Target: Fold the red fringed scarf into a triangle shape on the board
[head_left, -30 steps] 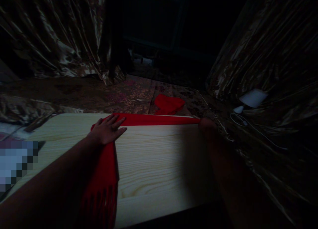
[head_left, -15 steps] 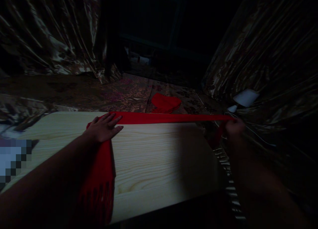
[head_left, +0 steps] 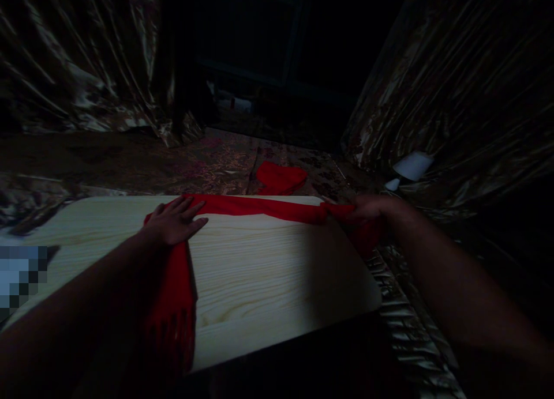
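Note:
A long red scarf [head_left: 259, 207] runs along the far edge of a pale wood-grain table [head_left: 259, 272]. At the left it bends toward me, and its fringed end hangs by the near side. My left hand [head_left: 176, 220] lies flat on that bend, fingers spread, pressing the cloth to the tabletop. Over the right end of the table, my right hand [head_left: 367, 207] is closed on the scarf, its fingertips partly hidden in shadow. Loose red cloth droops below this hand past the table's corner.
Another piece of red cloth [head_left: 281, 178] lies on the patterned cover [head_left: 220, 157] beyond the table. A small white lamp [head_left: 413, 165] stands at the far right. Patterned curtains [head_left: 104, 59] hang on both sides. A pixelated blue-grey patch sits at the left edge. The room is dim.
My right hand has moved left, in toward the table's right end, with the scarf. The stretched strip has slackened and wrinkled. My left hand stays on the bend.

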Demonstrator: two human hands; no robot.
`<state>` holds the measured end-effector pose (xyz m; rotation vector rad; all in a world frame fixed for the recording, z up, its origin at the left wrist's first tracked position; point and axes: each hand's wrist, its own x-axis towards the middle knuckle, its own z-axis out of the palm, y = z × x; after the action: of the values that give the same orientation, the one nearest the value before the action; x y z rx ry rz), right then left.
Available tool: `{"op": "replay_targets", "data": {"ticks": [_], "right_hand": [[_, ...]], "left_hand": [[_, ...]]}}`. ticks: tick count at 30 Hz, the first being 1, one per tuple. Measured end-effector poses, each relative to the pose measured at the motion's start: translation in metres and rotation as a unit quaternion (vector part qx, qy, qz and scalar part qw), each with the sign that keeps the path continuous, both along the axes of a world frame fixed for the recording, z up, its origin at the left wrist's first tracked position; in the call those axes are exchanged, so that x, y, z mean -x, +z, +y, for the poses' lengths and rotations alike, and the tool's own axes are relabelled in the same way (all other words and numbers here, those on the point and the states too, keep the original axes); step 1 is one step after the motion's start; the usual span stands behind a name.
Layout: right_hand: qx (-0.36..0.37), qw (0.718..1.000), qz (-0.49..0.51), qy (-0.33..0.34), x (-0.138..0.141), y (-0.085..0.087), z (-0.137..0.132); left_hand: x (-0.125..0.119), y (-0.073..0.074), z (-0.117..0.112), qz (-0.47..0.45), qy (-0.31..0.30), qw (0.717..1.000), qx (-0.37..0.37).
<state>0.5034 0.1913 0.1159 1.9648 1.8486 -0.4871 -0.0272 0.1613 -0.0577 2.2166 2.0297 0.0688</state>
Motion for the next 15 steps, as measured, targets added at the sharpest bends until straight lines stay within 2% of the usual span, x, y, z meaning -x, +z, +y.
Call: {"op": "replay_targets", "data": {"ticks": [2, 3, 6, 8, 11, 13, 15], "right_hand": [[0.098, 0.990, 0.098, 0.031, 0.021, 0.012, -0.018], [0.127, 0.976, 0.173, 0.038, 0.032, 0.017, -0.028], [0.149, 0.910, 0.385, 0.032, 0.065, 0.023, -0.055], [0.100, 0.867, 0.488, 0.008, 0.088, 0.020, -0.067], [-0.023, 0.819, 0.567, -0.081, 0.118, 0.006, -0.073], [-0.097, 0.777, 0.601, -0.163, 0.136, -0.004, -0.072], [-0.159, 0.715, 0.637, -0.239, 0.152, -0.011, -0.070]], "left_hand": [[0.000, 0.000, 0.000, -0.007, 0.000, 1.000, 0.001], [-0.001, 0.000, 0.000, -0.010, -0.001, 1.000, 0.003], [-0.001, -0.001, -0.001, -0.014, -0.001, 1.000, 0.002], [-0.002, 0.000, -0.003, -0.017, -0.001, 1.000, -0.013], [-0.008, 0.008, -0.011, -0.027, -0.005, 0.997, -0.074], [-0.023, 0.021, -0.022, -0.053, -0.010, 0.988, -0.143], [-0.052, 0.037, -0.041, -0.138, -0.013, 0.974, -0.179]]}}
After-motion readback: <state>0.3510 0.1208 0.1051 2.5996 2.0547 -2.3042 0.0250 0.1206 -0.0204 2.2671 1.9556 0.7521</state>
